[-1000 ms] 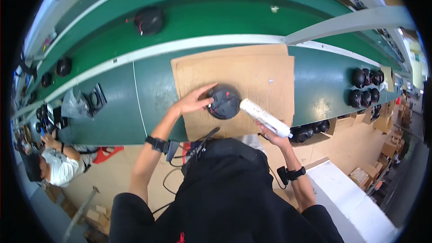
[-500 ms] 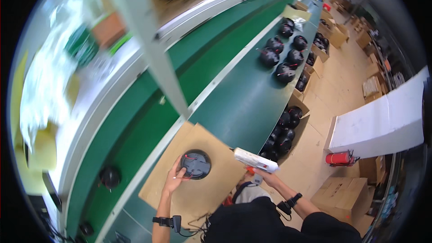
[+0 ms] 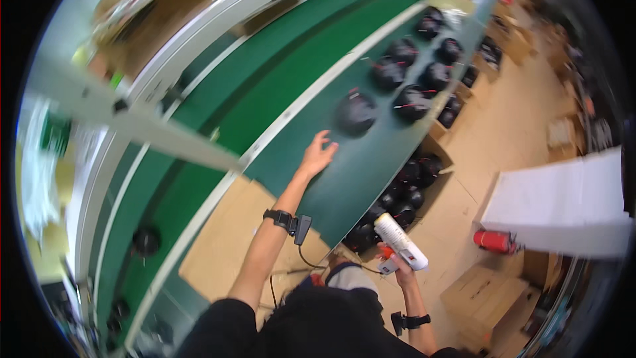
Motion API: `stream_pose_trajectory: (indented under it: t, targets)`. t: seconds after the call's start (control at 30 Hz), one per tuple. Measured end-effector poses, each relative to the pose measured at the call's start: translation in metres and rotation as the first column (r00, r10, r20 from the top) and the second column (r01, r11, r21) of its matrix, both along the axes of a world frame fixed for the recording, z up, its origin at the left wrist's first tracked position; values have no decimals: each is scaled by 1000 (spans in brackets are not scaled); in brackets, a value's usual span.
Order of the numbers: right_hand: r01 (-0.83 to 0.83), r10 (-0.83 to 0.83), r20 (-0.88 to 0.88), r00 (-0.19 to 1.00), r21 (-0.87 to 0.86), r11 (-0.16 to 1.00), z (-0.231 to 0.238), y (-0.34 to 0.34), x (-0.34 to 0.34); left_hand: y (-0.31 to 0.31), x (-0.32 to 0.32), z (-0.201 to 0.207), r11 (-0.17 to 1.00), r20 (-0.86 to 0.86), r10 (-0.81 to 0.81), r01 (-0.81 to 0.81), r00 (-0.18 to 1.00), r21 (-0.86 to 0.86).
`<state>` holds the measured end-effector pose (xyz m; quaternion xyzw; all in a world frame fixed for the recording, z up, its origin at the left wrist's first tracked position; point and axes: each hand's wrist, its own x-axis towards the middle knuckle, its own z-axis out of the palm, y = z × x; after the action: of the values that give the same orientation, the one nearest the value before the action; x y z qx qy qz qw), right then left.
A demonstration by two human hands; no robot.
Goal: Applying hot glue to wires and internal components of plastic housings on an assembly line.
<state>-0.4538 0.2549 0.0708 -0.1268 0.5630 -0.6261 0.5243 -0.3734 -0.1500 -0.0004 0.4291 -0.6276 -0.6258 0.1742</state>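
Note:
My left hand [image 3: 319, 155] is over the green tabletop, fingers apart and holding nothing. Just beyond its fingertips sits a round black housing [image 3: 356, 114] with a bit of red on top; a small gap separates them. It is blurred. More black housings of the same kind, such as one at the right edge [image 3: 412, 103], are grouped further along the table. Low on the right, my right hand [image 3: 402, 269] is closed around a white gun-shaped tool [image 3: 401, 241] with an orange trigger area. The tool's barrel slants up and left.
A cardboard sheet [image 3: 228, 235] lies on the near table. Left of it runs a green conveyor belt [image 3: 199, 139] with a black housing [image 3: 146, 241], behind a metal rail. Boxes of housings [image 3: 437, 159] stand along the table's right side. A fire extinguisher [image 3: 495, 241] is further right.
My left hand has moved from the cardboard up the table and let go of the black housing, which now stands near the others. My right hand has lowered with the tool, tilting it more steeply.

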Motion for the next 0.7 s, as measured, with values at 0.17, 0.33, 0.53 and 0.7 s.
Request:
stream_pose_trajectory:
  t: [0.17,0.33,0.53,0.7]
  targets:
    - [-65,67,-71,995,37,997,-9,-19,2,33,208,-7,974,-107,-120,138,987,179]
    - [-230,229,-26,973,-26,973,-5,-48,2,70,487,24,607,276,736,-783,618,135]
    - [-343,344,-95,934,29,939,29,-59,23,86,631,6,-133,36,991,-961,-128,242]
    - [-405,412,-203,888,77,911,67,-60,62,51,642,-5,42,-181,983,-982,8,183]
